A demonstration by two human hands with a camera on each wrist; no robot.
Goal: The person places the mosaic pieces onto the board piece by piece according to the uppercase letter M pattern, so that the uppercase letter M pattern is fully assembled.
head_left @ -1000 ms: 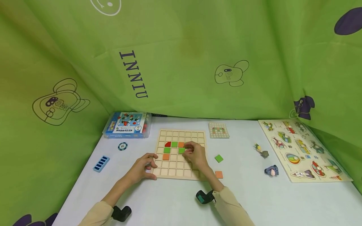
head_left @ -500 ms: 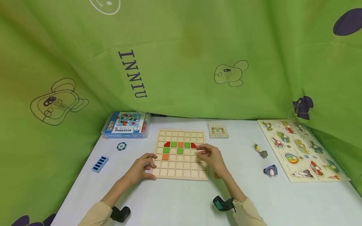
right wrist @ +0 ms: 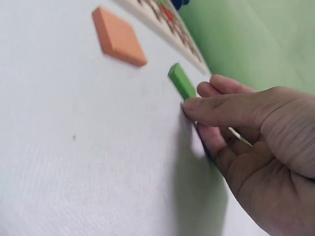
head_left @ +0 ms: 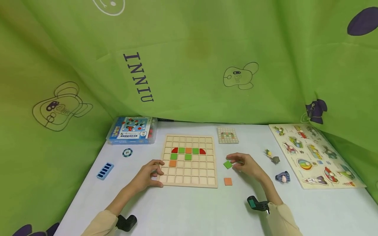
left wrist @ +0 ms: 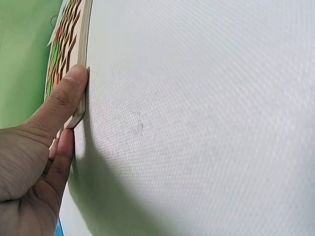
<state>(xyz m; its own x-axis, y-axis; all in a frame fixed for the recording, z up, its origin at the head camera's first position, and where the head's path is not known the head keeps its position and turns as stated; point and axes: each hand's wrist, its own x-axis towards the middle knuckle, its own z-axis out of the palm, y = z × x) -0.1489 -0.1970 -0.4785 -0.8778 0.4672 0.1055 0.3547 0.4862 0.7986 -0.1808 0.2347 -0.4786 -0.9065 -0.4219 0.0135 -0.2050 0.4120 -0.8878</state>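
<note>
My left hand [head_left: 147,174] holds the wooden grid board [head_left: 191,180] at its near left corner, thumb on the front rim and fingers along the left side. Red quarter-round, green and orange tiles lie in several of the board's cells, the longest row running between two red quarter-rounds [head_left: 202,151]. Right of the board, my right hand [head_left: 245,164] is at a loose green tile [head_left: 227,164], index finger beyond it and thumb at its near right edge. The tile lies on the table. A loose orange tile [right wrist: 118,37] lies nearer the front.
A pattern card [head_left: 227,141] lies behind the board's right side. At the back left is a plastic box [head_left: 133,131], with a round chip [head_left: 127,152] and a blue slotted piece [head_left: 105,171] nearby. Two small figures [head_left: 283,177] and a picture puzzle [head_left: 319,157] are at right.
My right hand has left the board and moved right to the loose green tile. A green tile and a red quarter-round now show at the row's right end. My left hand stays put.
</note>
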